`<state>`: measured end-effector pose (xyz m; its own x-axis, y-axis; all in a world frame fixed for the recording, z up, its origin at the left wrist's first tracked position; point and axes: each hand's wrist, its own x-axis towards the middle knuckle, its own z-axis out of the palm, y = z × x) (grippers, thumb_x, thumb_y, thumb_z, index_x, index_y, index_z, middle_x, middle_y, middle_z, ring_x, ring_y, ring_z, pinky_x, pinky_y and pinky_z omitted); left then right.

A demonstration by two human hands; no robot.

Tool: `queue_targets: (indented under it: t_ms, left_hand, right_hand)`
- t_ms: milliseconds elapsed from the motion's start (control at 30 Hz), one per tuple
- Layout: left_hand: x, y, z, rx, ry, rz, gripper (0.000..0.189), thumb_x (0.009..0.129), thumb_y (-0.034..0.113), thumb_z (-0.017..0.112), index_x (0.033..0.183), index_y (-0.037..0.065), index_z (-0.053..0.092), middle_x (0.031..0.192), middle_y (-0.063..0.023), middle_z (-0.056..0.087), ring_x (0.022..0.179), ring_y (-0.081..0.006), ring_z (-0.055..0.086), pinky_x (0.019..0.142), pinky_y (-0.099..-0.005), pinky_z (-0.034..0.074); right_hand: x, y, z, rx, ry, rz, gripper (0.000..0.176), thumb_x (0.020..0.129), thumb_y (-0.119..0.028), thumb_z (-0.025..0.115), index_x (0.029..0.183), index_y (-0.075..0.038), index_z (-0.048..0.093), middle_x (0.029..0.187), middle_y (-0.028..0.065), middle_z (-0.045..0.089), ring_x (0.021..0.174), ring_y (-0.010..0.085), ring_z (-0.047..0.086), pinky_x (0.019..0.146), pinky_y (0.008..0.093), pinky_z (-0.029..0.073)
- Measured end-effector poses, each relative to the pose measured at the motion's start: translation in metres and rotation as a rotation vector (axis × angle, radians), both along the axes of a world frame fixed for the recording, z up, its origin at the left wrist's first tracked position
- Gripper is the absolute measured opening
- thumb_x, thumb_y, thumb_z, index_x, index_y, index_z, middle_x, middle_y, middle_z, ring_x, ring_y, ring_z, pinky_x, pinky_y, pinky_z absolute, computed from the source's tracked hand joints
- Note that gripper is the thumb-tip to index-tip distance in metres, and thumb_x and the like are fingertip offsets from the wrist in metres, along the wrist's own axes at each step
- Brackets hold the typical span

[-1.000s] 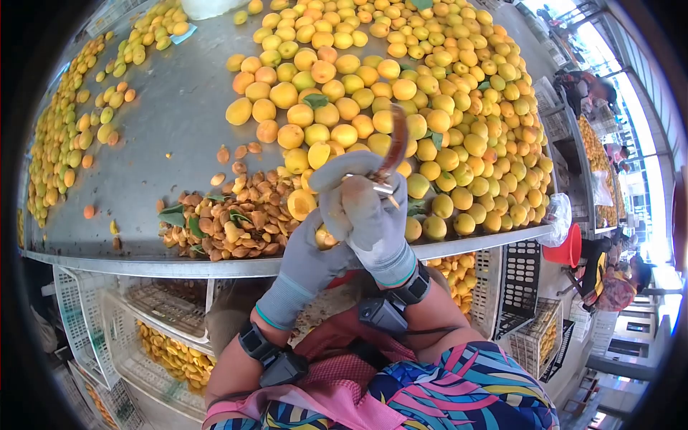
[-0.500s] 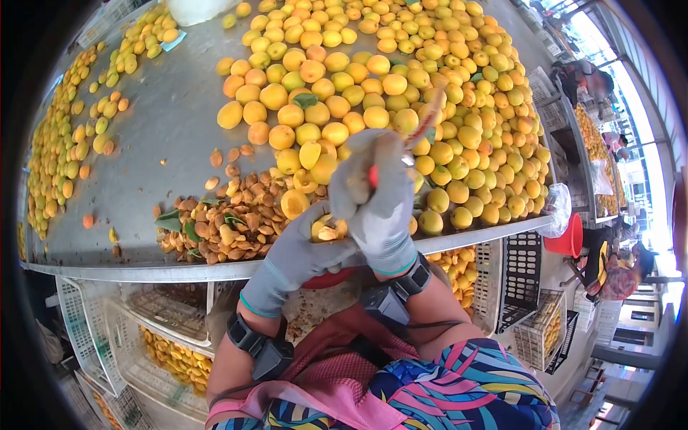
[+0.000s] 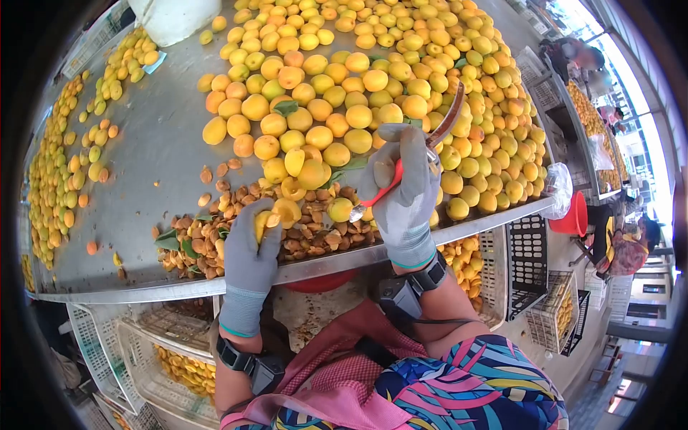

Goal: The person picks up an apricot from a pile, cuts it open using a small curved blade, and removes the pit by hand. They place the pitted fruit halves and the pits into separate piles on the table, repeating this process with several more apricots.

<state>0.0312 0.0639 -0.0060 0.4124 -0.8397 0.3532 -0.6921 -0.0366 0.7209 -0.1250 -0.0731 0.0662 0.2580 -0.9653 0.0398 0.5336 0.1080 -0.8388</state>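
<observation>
My left hand [image 3: 251,244], in a grey glove, is over the heap of apricot pits [image 3: 208,240] at the table's front edge. Its fingers are closed on a yellow apricot half [image 3: 264,225]. Another hollow half [image 3: 288,212] overlaps the fingertips. To the right, my gloved right hand [image 3: 407,193] is wrapped round a red-handled tool [image 3: 388,185]. A curved brownish-red end rises above the fist, and a metal tip shows below, right beside a small yellow apricot [image 3: 340,210]. Whole apricots [image 3: 322,136] lie piled beyond both hands.
The metal table's raised rim [image 3: 315,269] runs in front of me. Below stand plastic crates [image 3: 154,362] with apricot halves. A red bucket [image 3: 571,215] and a clear plastic bag [image 3: 559,188] are at the right corner. Other people [image 3: 631,247] are farther right.
My hands have moved apart, the left one leftward to the pits, the right one slightly to the right. The opened apricot, earlier between them, is now apart from the tool. The view has shifted.
</observation>
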Motion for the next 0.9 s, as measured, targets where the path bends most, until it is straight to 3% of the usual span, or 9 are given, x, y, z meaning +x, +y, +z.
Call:
queue_targets:
  t_ms: [133,200,233,300,633,700,800,833,900]
  left_hand:
    - [-0.001,0.008,0.007,0.215,0.020,0.177,0.031,0.091,0.025,0.061,0.111,0.002,0.059,0.092,-0.0112,0.064,0.076,-0.0167,0.061,0.071,-0.0298,0.049]
    - [-0.003,0.005,0.011,0.239,0.170,0.343,0.032,0.091,0.030,0.064,0.104,0.001,0.061,0.094,-0.0133,0.065,0.078,-0.0257,0.064,0.071,-0.0355,0.050]
    - [-0.005,0.004,0.011,0.236,0.167,0.339,0.032,0.091,0.030,0.064,0.104,0.001,0.061,0.094,-0.0133,0.065,0.078,-0.0257,0.064,0.071,-0.0355,0.050]
    - [-0.008,0.001,0.007,-0.076,0.669,0.255,0.028,0.094,0.027,0.060,0.101,0.000,0.062,0.095,-0.0077,0.066,0.078,-0.0156,0.061,0.070,-0.0308,0.050]
    - [0.001,0.006,0.001,-0.142,0.739,0.180,0.027,0.096,0.023,0.057,0.111,0.001,0.062,0.104,-0.0068,0.065,0.101,-0.0137,0.058,0.085,-0.0247,0.046]
    - [0.002,0.007,0.004,-0.237,1.299,-0.020,0.029,0.099,0.007,0.041,0.124,-0.004,0.050,0.133,-0.0179,0.049,0.112,-0.0236,0.056,0.100,-0.0359,0.047]
    - [-0.004,0.003,0.003,-0.372,1.588,-0.154,0.041,0.100,0.025,0.045,0.135,0.004,0.043,0.127,-0.0147,0.055,0.118,-0.0237,0.054,0.098,-0.0359,0.045]
    - [-0.005,0.005,0.005,-0.370,1.589,-0.156,0.041,0.100,0.025,0.045,0.135,0.004,0.043,0.127,-0.0147,0.055,0.118,-0.0237,0.054,0.098,-0.0359,0.045]
    - [-0.008,0.013,0.011,0.196,0.436,-0.047,0.045,0.100,0.030,0.042,0.139,0.005,0.039,0.139,-0.0167,0.045,0.128,-0.0260,0.044,0.107,-0.0440,0.035]
  right_hand:
    - [-0.002,0.004,-0.004,0.057,0.137,0.134,0.024,0.094,-0.020,0.055,0.100,0.003,0.059,0.057,0.0008,0.050,0.039,0.0091,0.045,0.037,0.0232,0.036]
    - [0.000,0.011,-0.003,0.075,0.197,0.191,0.023,0.093,-0.019,0.056,0.100,0.003,0.059,0.058,0.0002,0.052,0.040,0.0081,0.046,0.037,0.0225,0.036]
    - [0.001,0.015,-0.003,0.092,0.262,0.251,0.021,0.093,-0.017,0.057,0.100,0.002,0.059,0.060,-0.0004,0.053,0.040,0.0072,0.047,0.037,0.0218,0.036]
    - [0.003,0.022,-0.004,0.096,0.286,0.299,0.020,0.091,-0.017,0.059,0.101,0.000,0.061,0.061,-0.0023,0.054,0.041,0.0062,0.046,0.038,0.0218,0.036]
    - [0.015,0.042,-0.022,0.110,0.683,0.495,0.032,0.084,-0.020,0.063,0.111,-0.002,0.060,0.068,0.0011,0.059,0.052,0.0087,0.058,0.047,0.0235,0.045]
    - [0.015,0.045,0.001,0.143,0.708,0.600,0.033,0.084,-0.020,0.064,0.111,-0.002,0.059,0.070,0.0014,0.060,0.054,0.0089,0.060,0.047,0.0236,0.046]
    - [0.020,0.051,-0.001,0.160,0.697,0.675,0.034,0.084,-0.022,0.066,0.110,-0.001,0.059,0.074,0.0015,0.061,0.057,0.0088,0.061,0.050,0.0232,0.047]
    - [0.020,0.052,-0.007,0.143,0.664,0.647,0.035,0.084,-0.023,0.066,0.110,0.000,0.059,0.076,0.0014,0.062,0.059,0.0083,0.060,0.051,0.0227,0.048]
    - [0.020,0.052,-0.011,0.133,0.681,0.635,0.035,0.085,-0.023,0.066,0.109,0.000,0.059,0.077,0.0018,0.062,0.060,0.0079,0.059,0.052,0.0222,0.048]
